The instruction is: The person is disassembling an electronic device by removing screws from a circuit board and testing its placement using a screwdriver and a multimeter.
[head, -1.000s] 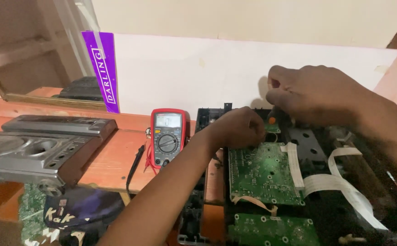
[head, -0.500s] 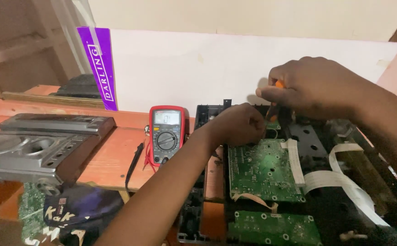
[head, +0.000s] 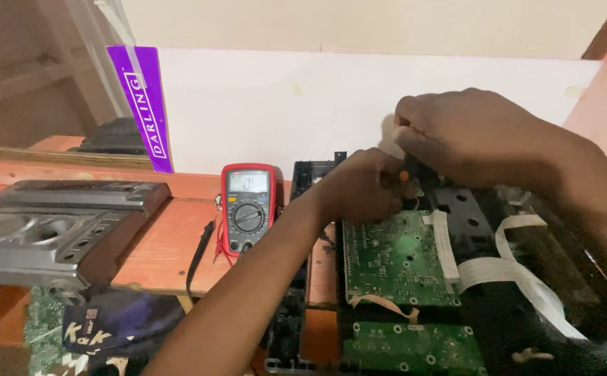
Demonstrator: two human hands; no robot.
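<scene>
Your right hand (head: 477, 136), in the upper right of the frame, has its fingers pressed together around a thin screwdriver with an orange-and-black handle (head: 406, 174), held nearly upright. Only a short piece of that handle shows below the fingers, between your 2 hands. Your left hand (head: 362, 186), at the centre, is curled just beside it at the top edge of the green printed circuit board (head: 394, 261); I cannot tell whether its fingers pinch anything. The board lies in the open black chassis (head: 477, 223), crossed by white flat ribbon cables (head: 519, 268). A red digital multimeter (head: 247, 207) rests on the orange wooden tabletop (head: 164, 247), left of centre.
</scene>
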